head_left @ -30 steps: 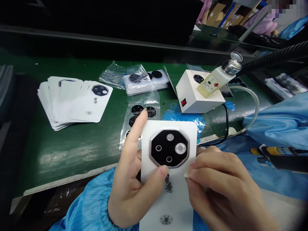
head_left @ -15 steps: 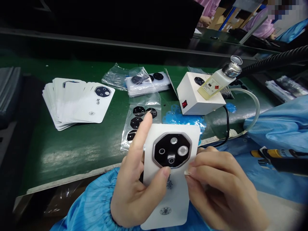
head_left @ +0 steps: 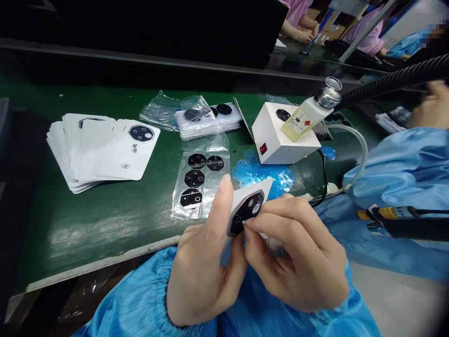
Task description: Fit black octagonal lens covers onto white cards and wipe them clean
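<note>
My left hand [head_left: 206, 262] holds a white phone back cover [head_left: 267, 186], tilted so that I see it at a steep angle. Its index finger points up along the left edge, and the thumb presses near the lower part of the camera area. A black octagonal camera lens plate [head_left: 242, 216] with round openings sits in the cover's grey frame. My right hand [head_left: 298, 248] pinches a small white piece, too small to name, between thumb and index finger, right at the plate's surface. The fingers hide most of the cover's lower part.
A fanned stack of white back covers [head_left: 101, 150] lies left. Bagged black lens plates [head_left: 194, 179] and blue film pieces [head_left: 245, 171] lie ahead. A pump bottle [head_left: 305, 121] leans on a white box with a red switch [head_left: 277, 135]. A co-worker's blue sleeve [head_left: 407, 159] is at right.
The cover has turned from facing me to a steep tilt. My right hand has moved left from the cover's edge to the lens plate. A co-worker's hand has appeared at the right.
</note>
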Demonstrator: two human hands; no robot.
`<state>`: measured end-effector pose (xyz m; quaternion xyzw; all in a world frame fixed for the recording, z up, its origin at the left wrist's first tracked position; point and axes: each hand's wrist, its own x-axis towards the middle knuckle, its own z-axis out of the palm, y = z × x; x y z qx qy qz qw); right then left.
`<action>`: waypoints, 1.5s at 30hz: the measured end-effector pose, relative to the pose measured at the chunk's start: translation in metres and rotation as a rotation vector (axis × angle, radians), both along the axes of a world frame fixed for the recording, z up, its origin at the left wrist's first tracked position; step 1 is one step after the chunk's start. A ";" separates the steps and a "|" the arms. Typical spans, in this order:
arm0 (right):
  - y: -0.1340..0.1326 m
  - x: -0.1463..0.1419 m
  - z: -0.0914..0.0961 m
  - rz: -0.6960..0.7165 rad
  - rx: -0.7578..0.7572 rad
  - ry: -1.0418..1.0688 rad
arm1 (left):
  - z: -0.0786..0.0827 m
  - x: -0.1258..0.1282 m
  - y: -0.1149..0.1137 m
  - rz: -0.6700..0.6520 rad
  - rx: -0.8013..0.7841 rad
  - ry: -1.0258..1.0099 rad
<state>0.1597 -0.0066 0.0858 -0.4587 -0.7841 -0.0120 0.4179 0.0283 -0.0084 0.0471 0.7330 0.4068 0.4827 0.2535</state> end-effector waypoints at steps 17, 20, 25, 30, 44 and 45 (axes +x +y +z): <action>0.003 0.001 -0.002 0.057 -0.047 0.002 | 0.002 0.002 0.001 0.022 -0.024 0.043; 0.004 0.001 -0.002 0.061 -0.035 0.016 | 0.001 0.003 0.003 -0.008 -0.012 0.024; 0.004 0.001 -0.002 0.060 -0.045 0.010 | -0.001 0.005 0.003 -0.009 0.010 0.042; 0.004 0.000 -0.006 0.051 -0.048 0.033 | -0.002 0.005 0.003 -0.026 0.027 0.062; 0.004 -0.001 -0.010 0.019 -0.049 0.040 | -0.012 0.006 0.003 -0.001 0.134 0.121; 0.004 -0.001 -0.010 0.015 -0.045 0.036 | -0.012 0.006 0.003 0.000 0.132 0.124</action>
